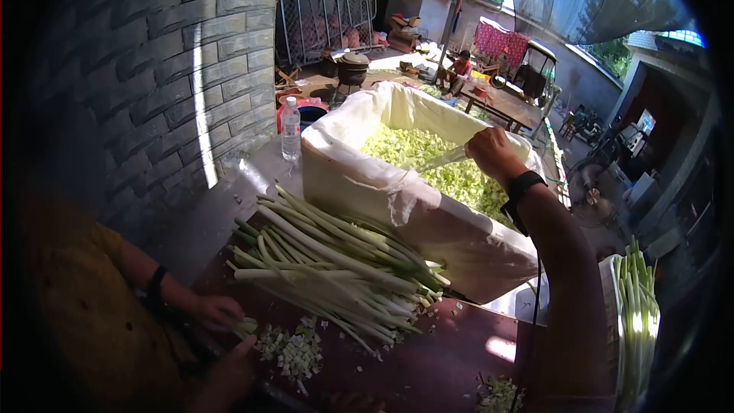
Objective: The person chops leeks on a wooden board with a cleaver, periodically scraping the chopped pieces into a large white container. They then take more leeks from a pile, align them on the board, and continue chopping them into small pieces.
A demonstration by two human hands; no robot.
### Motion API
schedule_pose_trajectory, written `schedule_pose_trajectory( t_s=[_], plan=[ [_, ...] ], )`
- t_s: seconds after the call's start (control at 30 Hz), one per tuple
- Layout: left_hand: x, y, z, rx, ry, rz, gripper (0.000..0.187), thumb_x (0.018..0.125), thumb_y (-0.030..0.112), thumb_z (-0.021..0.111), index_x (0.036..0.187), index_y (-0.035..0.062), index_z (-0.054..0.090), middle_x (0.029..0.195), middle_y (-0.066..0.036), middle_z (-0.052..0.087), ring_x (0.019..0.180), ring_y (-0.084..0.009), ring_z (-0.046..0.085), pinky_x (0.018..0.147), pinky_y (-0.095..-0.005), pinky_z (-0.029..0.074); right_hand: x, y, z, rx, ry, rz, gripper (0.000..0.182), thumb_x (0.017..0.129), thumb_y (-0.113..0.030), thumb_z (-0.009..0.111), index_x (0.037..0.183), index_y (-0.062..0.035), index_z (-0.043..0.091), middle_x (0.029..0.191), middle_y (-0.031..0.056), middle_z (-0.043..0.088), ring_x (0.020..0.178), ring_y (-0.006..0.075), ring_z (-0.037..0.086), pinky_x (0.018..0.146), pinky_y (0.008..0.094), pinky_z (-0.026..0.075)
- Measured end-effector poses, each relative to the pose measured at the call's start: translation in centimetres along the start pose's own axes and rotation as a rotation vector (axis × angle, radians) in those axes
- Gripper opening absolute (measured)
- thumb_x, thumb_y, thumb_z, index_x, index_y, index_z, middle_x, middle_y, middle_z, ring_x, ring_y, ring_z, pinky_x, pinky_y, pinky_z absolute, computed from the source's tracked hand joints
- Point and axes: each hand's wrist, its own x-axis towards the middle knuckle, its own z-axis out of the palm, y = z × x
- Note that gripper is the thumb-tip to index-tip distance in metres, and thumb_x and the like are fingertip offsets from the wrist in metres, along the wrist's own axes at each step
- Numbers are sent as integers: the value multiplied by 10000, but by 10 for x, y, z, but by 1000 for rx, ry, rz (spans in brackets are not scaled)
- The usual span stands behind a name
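Note:
My right hand (495,154), with a black band at the wrist, reaches over a large bin (459,237) lined with white cloth. It is closed on a knife (440,159), whose pale, shiny blade points left above the chopped scallions (413,145) filling the bin. In front of the bin, a pile of long scallions (329,252) lies on the dark red table (436,359). Small chopped pieces (501,395) sit near the table's front edge. At the bottom edge, a dim brownish shape may be my left hand; its fingers cannot be made out.
At left, a co-worker's hands (222,317) hold scallion pieces beside a chopped heap (294,348). A water bottle (290,130) stands left of the bin. Upright scallions (636,321) are at the right. Beyond are a pot (352,69), a wooden table (508,107) and a fan (592,195).

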Motion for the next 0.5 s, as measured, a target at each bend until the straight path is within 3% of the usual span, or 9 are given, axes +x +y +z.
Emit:
schedule_pose_trajectory(
  t_s=[0.07, 0.13, 0.2, 0.33, 0.5],
  plan=[
    [7, 6, 6, 24, 34, 20, 400, 849, 338, 648, 1220, 189, 649, 1160, -66, 597, 1101, -300, 511, 919, -531, 368, -5, 5, -10, -127, -74, -36, 127, 742, -148, 634, 632, -130, 695, 670, 71, 670, 704, 231, 673, 633, 362, 493],
    [7, 6, 4, -16, 5, 1, 401, 847, 329, 644, 1222, 186, 647, 1151, -64, 598, 1095, -301, 512, 919, -533, 370, -14, 8, -20, -143, -397, -138, 122, 754, -150, 636, 668, -139, 723, 702, 54, 696, 734, 220, 693, 641, 346, 517],
    [7, 7, 1, -6, 5, 2, 407, 844, 328, 646, 1225, 182, 643, 1147, -67, 599, 1096, -302, 511, 921, -536, 370, -18, -3, -13, -68, -397, -158, 129, 766, -149, 630, 689, -142, 733, 718, 51, 707, 731, 224, 701, 627, 353, 526],
    [5, 10, 3, 17, -19, -22, 441, 826, 326, 667, 1239, 172, 630, 1158, -83, 590, 1110, -306, 501, 930, -550, 363, -8, -32, -10, 72, -191, -52, 127, 757, -149, 633, 664, -121, 715, 682, 70, 686, 685, 243, 686, 590, 381, 504],
    [3, 13, 10, 27, -24, 0, 464, 814, 329, 681, 1248, 172, 623, 1182, -96, 574, 1111, -309, 499, 934, -556, 360, -14, -40, -38, 324, -87, 341, 132, 779, -121, 615, 695, -84, 711, 728, 141, 678, 724, 317, 683, 623, 434, 515]
  ],
)
